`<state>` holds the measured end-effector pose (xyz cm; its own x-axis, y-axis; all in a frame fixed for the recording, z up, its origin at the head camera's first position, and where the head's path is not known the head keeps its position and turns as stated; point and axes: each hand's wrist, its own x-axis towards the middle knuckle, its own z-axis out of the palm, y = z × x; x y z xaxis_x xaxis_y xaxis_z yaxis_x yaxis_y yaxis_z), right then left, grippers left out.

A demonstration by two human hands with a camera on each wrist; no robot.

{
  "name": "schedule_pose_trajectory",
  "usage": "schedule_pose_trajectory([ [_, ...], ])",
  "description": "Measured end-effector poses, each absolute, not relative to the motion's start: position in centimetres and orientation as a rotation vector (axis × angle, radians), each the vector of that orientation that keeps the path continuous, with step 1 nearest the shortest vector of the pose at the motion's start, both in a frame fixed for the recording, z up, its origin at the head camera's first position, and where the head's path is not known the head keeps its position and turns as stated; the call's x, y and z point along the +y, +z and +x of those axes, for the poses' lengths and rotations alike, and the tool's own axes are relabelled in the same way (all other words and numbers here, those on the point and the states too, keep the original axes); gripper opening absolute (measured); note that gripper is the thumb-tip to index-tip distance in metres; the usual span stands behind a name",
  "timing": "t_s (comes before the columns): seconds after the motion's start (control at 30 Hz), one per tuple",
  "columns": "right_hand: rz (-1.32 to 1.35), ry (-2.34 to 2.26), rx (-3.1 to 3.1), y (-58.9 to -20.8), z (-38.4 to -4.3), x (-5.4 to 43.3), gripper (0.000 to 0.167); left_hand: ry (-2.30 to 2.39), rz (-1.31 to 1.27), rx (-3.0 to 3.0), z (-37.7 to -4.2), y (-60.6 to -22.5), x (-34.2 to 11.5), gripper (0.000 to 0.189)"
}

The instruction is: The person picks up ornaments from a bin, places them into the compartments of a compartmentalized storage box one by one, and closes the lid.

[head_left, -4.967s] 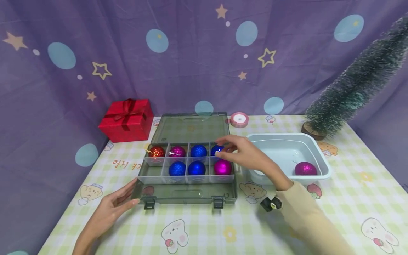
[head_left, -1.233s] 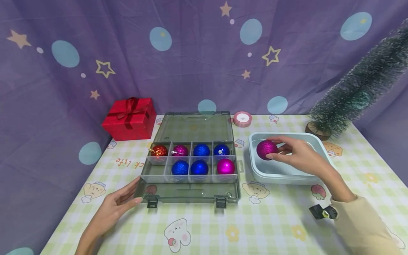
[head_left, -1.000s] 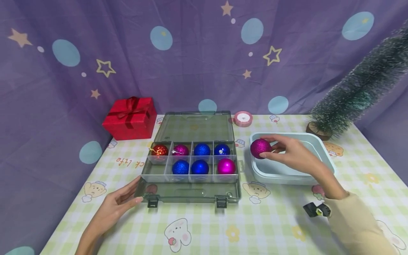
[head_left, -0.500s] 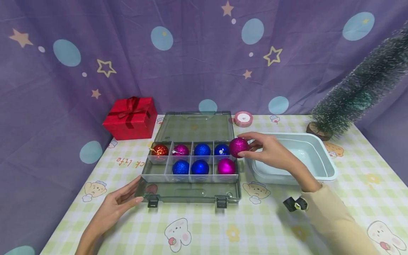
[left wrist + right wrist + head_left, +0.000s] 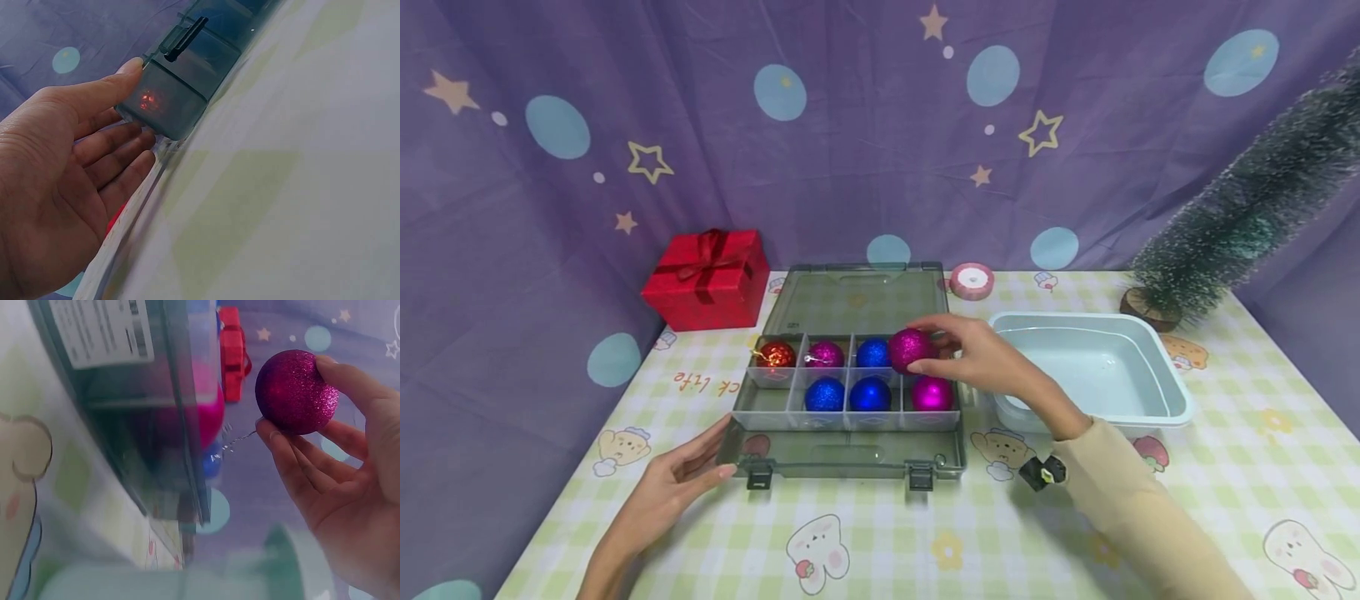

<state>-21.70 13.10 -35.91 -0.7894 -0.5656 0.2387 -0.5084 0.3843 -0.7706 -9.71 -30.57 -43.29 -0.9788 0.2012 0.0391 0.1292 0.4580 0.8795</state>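
My right hand (image 5: 973, 354) pinches a glittery magenta bauble (image 5: 910, 350) between thumb and fingers, above the back right of a smoky clear divided storage box (image 5: 850, 454). A thin silver hanging string trails from this bauble in the right wrist view. It overlaps the back row's blue baubles in the head view. Other baubles sit in the box's compartments: a red one (image 5: 777, 356), a magenta one with a silver string (image 5: 825, 356), several blue ones (image 5: 870, 394) and a shiny pink one (image 5: 932, 394). My left hand (image 5: 75, 162) touches the box's front left corner, fingers loosely extended, thumb on the front wall.
The box lid (image 5: 857, 300) lies back. A pale blue plastic tub (image 5: 1090, 421) stands to the right, a small artificial Christmas tree (image 5: 1247, 200) behind it. A red gift box (image 5: 706, 283) is at back left, a pink ribbon roll (image 5: 972, 281) behind the box. Purple curtain hangs behind.
My right hand has picked the glittery magenta bauble out of the tub and carried it left over the divided box. My left hand stays at the corner.
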Motion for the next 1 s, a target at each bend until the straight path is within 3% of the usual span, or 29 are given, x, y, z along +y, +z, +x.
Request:
schedule_pose_trajectory([
  [1.0, -1.24, -1.304, 2.466, -36.4, -23.0, 4.8, 0.058, 1.583, 0.322, 2.627, -9.8, -43.4, -30.5, 0.064],
])
